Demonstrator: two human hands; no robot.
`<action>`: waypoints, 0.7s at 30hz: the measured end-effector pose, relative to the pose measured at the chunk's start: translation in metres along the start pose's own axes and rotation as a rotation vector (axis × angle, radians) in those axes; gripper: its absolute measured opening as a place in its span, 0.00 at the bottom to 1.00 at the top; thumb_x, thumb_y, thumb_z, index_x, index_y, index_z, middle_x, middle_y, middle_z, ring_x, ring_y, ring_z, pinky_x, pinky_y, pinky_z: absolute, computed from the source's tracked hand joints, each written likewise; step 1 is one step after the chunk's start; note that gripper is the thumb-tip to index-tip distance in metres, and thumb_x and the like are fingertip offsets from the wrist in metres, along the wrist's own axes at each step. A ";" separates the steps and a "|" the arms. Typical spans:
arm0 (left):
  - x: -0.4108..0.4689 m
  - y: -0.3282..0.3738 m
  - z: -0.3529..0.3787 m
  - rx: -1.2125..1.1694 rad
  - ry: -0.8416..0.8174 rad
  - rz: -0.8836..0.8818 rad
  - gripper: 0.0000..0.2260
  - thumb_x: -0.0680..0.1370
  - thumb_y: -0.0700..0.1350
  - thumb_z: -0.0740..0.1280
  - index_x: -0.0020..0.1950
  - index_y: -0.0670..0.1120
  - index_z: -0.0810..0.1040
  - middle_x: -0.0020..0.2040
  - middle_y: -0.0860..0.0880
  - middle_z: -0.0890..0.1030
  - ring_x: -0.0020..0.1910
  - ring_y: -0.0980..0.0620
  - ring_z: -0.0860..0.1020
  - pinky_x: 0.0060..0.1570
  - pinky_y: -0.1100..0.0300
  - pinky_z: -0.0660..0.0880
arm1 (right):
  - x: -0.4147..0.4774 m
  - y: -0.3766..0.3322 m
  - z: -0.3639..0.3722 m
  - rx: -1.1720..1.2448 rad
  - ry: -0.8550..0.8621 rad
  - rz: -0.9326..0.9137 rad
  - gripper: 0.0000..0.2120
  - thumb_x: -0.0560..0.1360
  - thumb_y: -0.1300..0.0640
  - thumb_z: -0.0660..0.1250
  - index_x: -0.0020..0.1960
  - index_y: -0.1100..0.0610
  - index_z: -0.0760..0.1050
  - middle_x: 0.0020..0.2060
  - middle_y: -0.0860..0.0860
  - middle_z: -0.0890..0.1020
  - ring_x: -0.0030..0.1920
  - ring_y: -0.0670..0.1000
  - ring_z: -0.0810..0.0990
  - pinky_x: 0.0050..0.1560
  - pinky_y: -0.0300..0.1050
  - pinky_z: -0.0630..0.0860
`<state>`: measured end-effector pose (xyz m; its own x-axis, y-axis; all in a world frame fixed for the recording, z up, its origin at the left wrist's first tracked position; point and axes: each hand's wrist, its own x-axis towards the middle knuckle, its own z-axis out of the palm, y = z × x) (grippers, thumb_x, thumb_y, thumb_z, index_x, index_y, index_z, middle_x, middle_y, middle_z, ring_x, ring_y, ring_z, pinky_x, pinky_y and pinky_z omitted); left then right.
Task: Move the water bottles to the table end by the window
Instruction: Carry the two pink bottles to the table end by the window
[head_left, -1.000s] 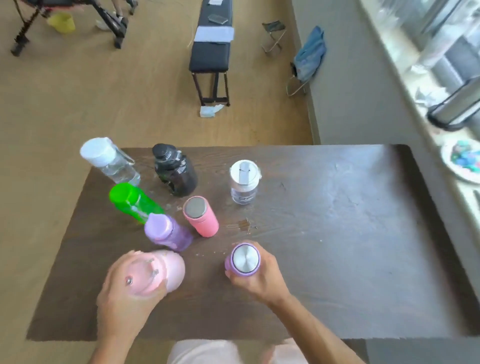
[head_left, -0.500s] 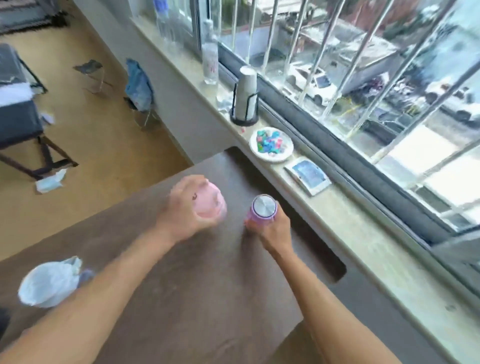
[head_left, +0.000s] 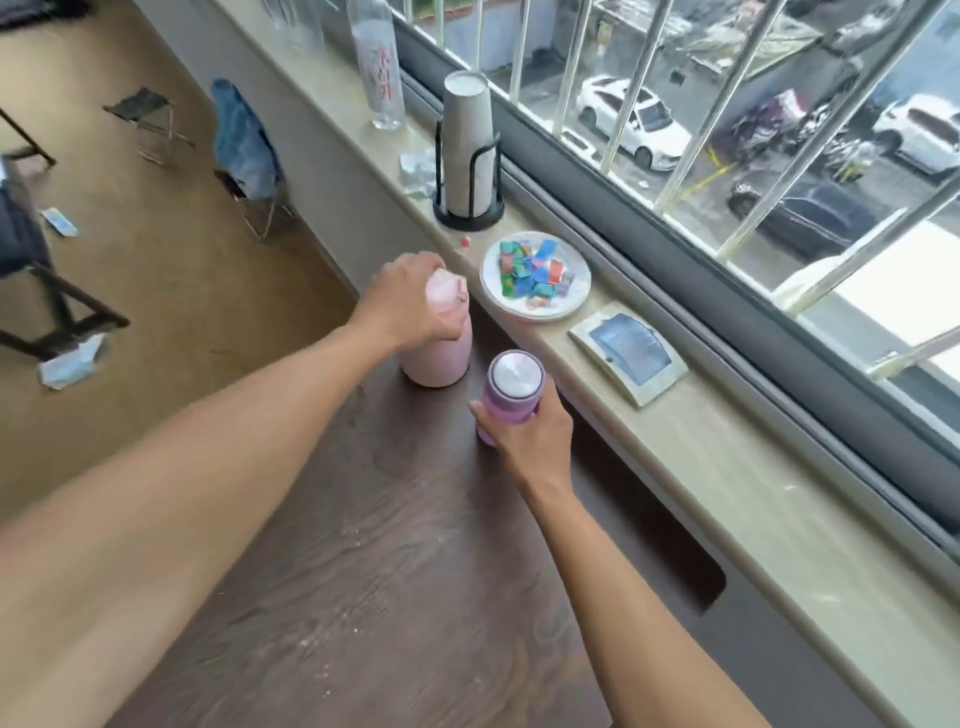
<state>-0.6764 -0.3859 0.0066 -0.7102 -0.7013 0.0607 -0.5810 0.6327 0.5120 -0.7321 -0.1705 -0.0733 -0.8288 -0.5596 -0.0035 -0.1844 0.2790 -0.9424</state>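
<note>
The left hand (head_left: 410, 304) is gripping the pink bottle (head_left: 439, 345) at the surface's (head_left: 363, 571) window end; the right hand (head_left: 524, 434), at five o'clock, is clasping the purple bottle (head_left: 511, 389), seemingly grounded. A careless release is risking tipping either into the sill plate (head_left: 569, 301).

Two bare forearms, no sleeves, bare hands (head_left: 410, 304)

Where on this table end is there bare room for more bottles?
Bare table stretches from the pink bottle and purple bottle back along both forearms. Crowded: the narrow strip between those bottles and the windowsill.
</note>
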 end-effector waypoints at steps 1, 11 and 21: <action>0.001 -0.002 0.002 -0.011 0.017 -0.005 0.30 0.63 0.64 0.70 0.60 0.50 0.77 0.54 0.46 0.81 0.53 0.43 0.80 0.56 0.51 0.77 | 0.000 0.002 0.001 -0.010 0.000 -0.009 0.26 0.65 0.50 0.85 0.52 0.34 0.73 0.51 0.42 0.85 0.53 0.47 0.84 0.57 0.39 0.78; -0.045 -0.005 -0.026 -0.049 -0.049 -0.088 0.50 0.61 0.66 0.75 0.79 0.53 0.60 0.77 0.48 0.67 0.73 0.43 0.71 0.70 0.47 0.70 | -0.009 -0.004 -0.010 0.065 -0.039 0.021 0.40 0.63 0.43 0.85 0.70 0.48 0.71 0.66 0.47 0.80 0.66 0.49 0.80 0.71 0.58 0.76; -0.334 -0.086 -0.154 -0.183 0.480 -0.388 0.29 0.69 0.55 0.77 0.67 0.47 0.77 0.65 0.51 0.79 0.64 0.54 0.73 0.66 0.59 0.69 | -0.136 -0.128 0.061 -0.142 -0.339 -0.729 0.29 0.73 0.48 0.78 0.63 0.66 0.74 0.59 0.62 0.77 0.63 0.60 0.74 0.66 0.62 0.71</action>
<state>-0.3281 -0.2569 0.0746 -0.1802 -0.9638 0.1963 -0.6527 0.2665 0.7093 -0.5640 -0.1778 0.0275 -0.2744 -0.8381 0.4715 -0.6997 -0.1622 -0.6957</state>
